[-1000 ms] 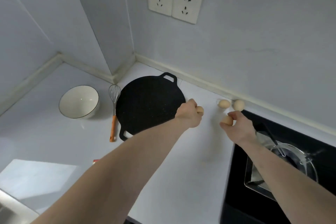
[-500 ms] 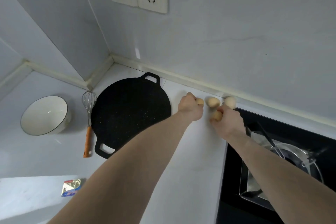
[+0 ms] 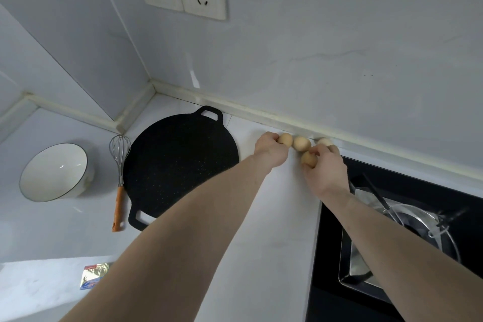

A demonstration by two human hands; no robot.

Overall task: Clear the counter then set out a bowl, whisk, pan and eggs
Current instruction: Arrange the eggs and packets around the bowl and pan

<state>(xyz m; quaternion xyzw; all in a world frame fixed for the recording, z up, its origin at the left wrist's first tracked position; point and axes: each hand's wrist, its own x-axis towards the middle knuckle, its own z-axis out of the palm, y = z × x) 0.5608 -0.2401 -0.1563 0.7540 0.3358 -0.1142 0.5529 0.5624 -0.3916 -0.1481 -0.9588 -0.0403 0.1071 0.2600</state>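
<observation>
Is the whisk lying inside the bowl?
No, the whisk lies flat on the counter between the bowl and the black pan.

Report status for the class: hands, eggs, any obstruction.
Left hand grips one egg; right hand grips another egg. Two more eggs by the wall. Bowl, whisk, pan set out. Nothing obstructing.

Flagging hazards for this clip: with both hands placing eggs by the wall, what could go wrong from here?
1. Four eggs crowd together: the left hand holds one, the right hand another, beside two on the counter. A knock might crack a shell.
2. Nothing blocks them from rolling; released eggs could roll toward the black stove.
</observation>
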